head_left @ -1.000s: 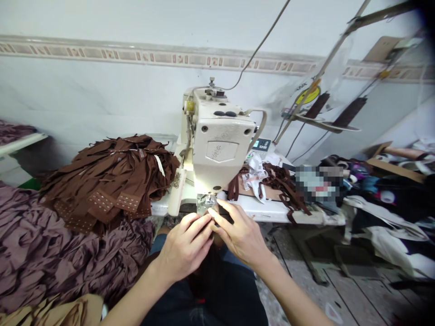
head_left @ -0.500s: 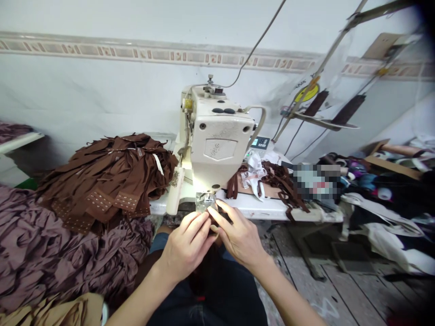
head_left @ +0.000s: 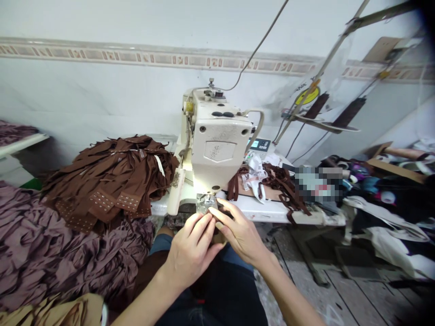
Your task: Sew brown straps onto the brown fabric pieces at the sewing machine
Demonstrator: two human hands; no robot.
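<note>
A cream sewing machine [head_left: 220, 147] stands at the centre, its head facing me. Just below it, at the metal plate [head_left: 205, 203], my hands meet. My left hand [head_left: 192, 249] has its fingers pressed together around brown fabric, most of which the fingers hide. Beside it, my right hand [head_left: 239, 231] touches the same spot, index finger stretched toward the plate, with thumb and other fingers closed near the fabric edge. Brown fabric hangs down between my wrists over my lap. To the left lies a heap of brown garment pieces [head_left: 112, 179] with rows of small metal hooks.
Mauve fabric [head_left: 68, 253] fills the lower left, with tan fabric [head_left: 57, 310] below it. Right of the machine, white and brown straps [head_left: 254, 176] lie on the white table [head_left: 258, 210]. Thread cones [head_left: 350, 111] stand on a rack above. More cloth and spools lie far right.
The view has shifted slightly. My left hand's thumb has moved a little to the right, and my right hand's lower fingers have shifted slightly. Both hands stay at the plate.
</note>
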